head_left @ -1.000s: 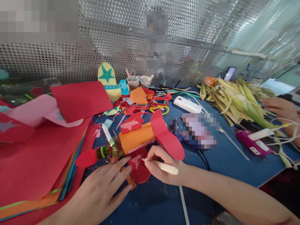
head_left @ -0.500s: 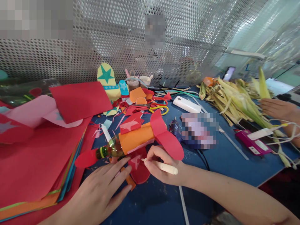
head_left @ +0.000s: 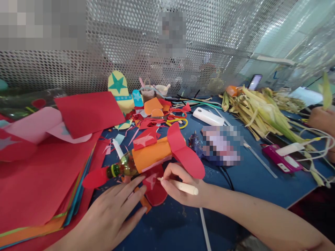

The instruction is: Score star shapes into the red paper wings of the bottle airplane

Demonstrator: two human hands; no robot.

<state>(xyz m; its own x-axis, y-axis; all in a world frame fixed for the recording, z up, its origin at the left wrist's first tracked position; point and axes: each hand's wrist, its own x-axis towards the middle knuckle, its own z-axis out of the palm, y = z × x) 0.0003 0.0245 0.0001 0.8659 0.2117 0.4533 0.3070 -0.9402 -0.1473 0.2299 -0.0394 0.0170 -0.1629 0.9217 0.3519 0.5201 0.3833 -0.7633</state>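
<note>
A bottle rocket (head_left: 149, 157) lies on the blue table (head_left: 248, 181), wrapped in orange paper with red fins and a red nose cone. Under it rests a red paper fin (head_left: 154, 190) with a pale star. My right hand (head_left: 180, 183) is closed round a white stick-like tool (head_left: 180, 186), its tip touching that red fin. My left hand (head_left: 115, 212) lies flat with fingers stretched out, pressing on the table and an orange scrap beside the fin.
A stack of red and coloured paper (head_left: 39, 181) fills the left. Paper scraps and yellow-handled scissors (head_left: 178, 120) lie behind the rocket. A white case (head_left: 208, 116), a pink device (head_left: 281, 160) and corn husks (head_left: 261, 111) sit right, where another person's hand (head_left: 320, 120) works. Perforated metal wall behind.
My hands and the rocket have hardly moved. The other person's hand at the right has drawn back toward the frame edge, lifting a green husk leaf.
</note>
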